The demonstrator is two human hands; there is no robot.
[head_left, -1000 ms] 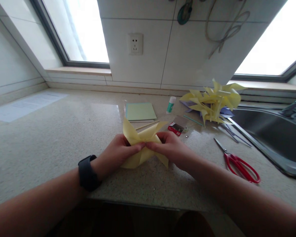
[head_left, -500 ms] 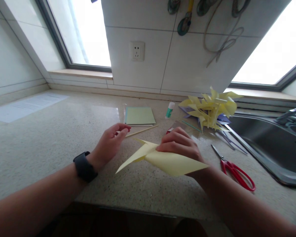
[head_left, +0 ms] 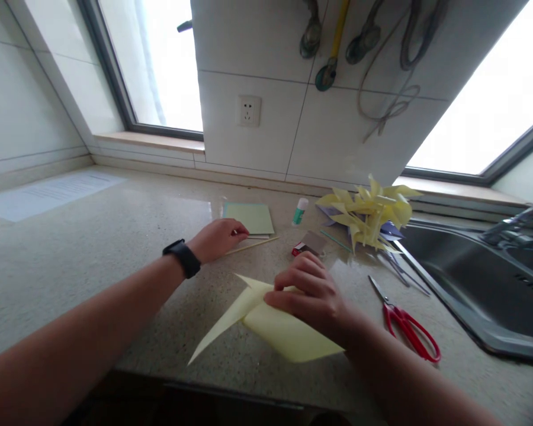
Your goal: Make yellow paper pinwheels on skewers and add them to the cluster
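My right hand (head_left: 313,290) pinches a pale yellow paper pinwheel (head_left: 288,337) near its centre, low over the front of the counter. Its pointed blades spread to the left and under the hand. My left hand (head_left: 217,239), with a dark watch on the wrist, reaches to the front edge of a stack of pale green paper (head_left: 251,218). Thumb and fingertips are pressed together there; anything between them is too small to make out. A thin wooden stick (head_left: 260,244) lies just below those fingers. Beyond my right hand is a small red and clear packet (head_left: 308,244).
A glue stick (head_left: 299,211) stands behind the packet. Finished yellow pinwheels (head_left: 368,210) are heaped at the back right, beside a steel sink (head_left: 462,260). Red-handled scissors (head_left: 406,325) lie right of my right forearm. A printed sheet (head_left: 48,192) lies far left.
My left hand has moved forward and right, from above the stick to the paper stack's edge. My right hand and the pinwheel sit lower in view; the camera has tilted up somewhat.
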